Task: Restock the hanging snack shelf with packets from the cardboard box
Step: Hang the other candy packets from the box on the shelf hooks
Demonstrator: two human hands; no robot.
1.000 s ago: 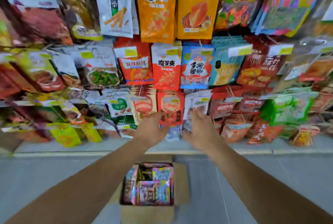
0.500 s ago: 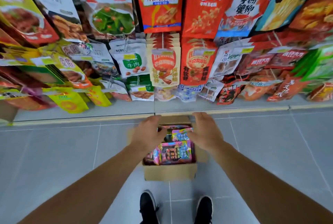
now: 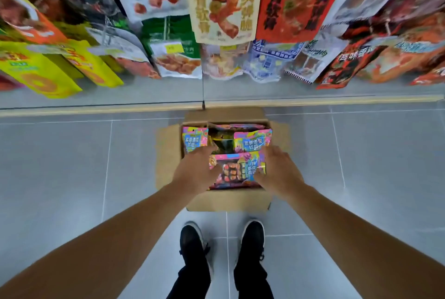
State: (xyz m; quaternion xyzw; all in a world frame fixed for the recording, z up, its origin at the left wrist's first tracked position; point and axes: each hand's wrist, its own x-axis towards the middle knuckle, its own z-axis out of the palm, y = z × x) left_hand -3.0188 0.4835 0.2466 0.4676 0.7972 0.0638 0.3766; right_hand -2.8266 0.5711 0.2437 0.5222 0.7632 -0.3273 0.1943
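An open cardboard box [image 3: 168, 154] stands on the floor tiles just in front of my feet, filled with several bright pink-and-blue snack packets. The top packet [image 3: 237, 171] lies flat at the near side of the box. My left hand [image 3: 195, 171] holds its left edge and my right hand [image 3: 277, 171] holds its right edge, thumbs on its face and fingers curled down past the sides. Two more packets [image 3: 252, 142] stand behind it. The hanging snack shelf [image 3: 224, 9] fills the top of the view, packed with bags.
The shelf's grey base ledge [image 3: 313, 98] runs across right behind the box. My two black shoes [image 3: 192, 238] stand close to the box's near wall. Grey floor tiles [image 3: 72, 166] spread to the left and right of the box.
My head has tipped down and both hands have dropped from the hanging bags into the box, closing on the sides of the top packet.
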